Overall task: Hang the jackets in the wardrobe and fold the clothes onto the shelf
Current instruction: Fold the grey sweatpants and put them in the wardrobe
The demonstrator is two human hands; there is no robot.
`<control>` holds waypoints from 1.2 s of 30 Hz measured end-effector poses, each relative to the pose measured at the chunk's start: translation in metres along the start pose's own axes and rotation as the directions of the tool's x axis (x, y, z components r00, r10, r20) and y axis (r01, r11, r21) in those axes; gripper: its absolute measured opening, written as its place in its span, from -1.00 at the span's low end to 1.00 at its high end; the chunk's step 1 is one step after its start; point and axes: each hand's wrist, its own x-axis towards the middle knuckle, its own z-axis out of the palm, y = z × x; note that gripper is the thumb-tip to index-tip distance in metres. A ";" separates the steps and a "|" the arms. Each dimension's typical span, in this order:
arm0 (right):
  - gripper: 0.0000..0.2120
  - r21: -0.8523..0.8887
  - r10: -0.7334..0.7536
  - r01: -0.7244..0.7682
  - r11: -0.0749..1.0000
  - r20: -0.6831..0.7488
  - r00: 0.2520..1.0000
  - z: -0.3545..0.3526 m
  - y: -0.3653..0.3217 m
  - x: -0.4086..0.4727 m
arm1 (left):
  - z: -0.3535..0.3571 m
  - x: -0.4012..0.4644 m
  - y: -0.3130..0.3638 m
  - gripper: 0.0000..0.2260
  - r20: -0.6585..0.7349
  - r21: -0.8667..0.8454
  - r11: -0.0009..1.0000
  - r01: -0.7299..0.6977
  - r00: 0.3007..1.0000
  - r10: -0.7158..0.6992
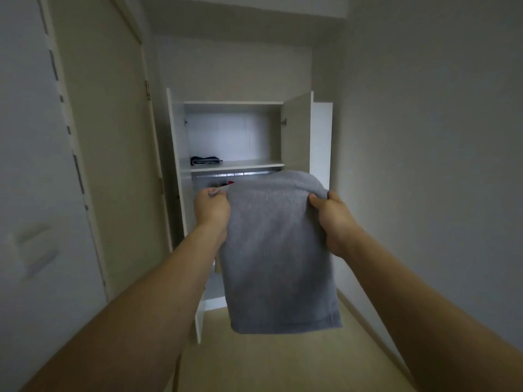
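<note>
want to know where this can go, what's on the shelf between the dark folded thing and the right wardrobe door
Head view: nothing. The shelf is bare from the dark folded garment to the right door.

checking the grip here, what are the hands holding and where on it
Both hands hold one grey folded cloth by its top fold: the left hand grips the upper left corner, the right hand the upper right corner. The rest hangs free.

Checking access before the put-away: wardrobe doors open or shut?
Open. Both wardrobe doors stand swung out, so the shelf inside shows, with a dark folded garment lying at its left end.
</note>
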 end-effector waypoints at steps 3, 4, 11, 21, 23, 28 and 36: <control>-0.67 0.048 0.037 -0.039 0.998 0.032 0.999 0.022 0.027 0.096 | 0.041 0.083 -0.034 -0.80 -0.015 0.007 1.000 -0.029 0.999 0.029; -0.65 0.054 0.035 -0.038 0.998 0.044 0.998 0.031 0.034 0.128 | 0.053 0.110 -0.041 -0.79 -0.017 0.007 1.000 -0.028 0.999 0.029; -0.59 0.071 0.063 -0.069 0.995 0.085 0.994 0.105 0.063 0.335 | 0.127 0.302 -0.074 -0.87 -0.079 0.055 0.998 -0.018 0.997 0.022; -0.62 0.031 0.035 -0.041 0.999 0.169 0.985 0.217 0.133 0.616 | 0.213 0.583 -0.185 -0.72 -0.168 0.117 0.993 0.011 0.986 0.009; -0.63 0.019 0.039 -0.043 0.999 0.174 0.984 0.237 0.141 0.671 | 0.234 0.643 -0.198 -0.71 -0.182 0.162 0.986 0.033 0.983 -0.003; -0.67 -0.010 0.051 -0.050 0.999 0.166 0.985 0.272 0.152 0.808 | 0.302 0.773 -0.219 -0.67 -0.173 0.219 0.975 0.022 0.985 0.017; -0.65 0.084 0.071 -0.092 0.992 0.221 0.973 0.320 0.170 1.026 | 0.397 0.961 -0.234 -0.69 -0.176 0.249 0.960 -0.130 0.968 0.177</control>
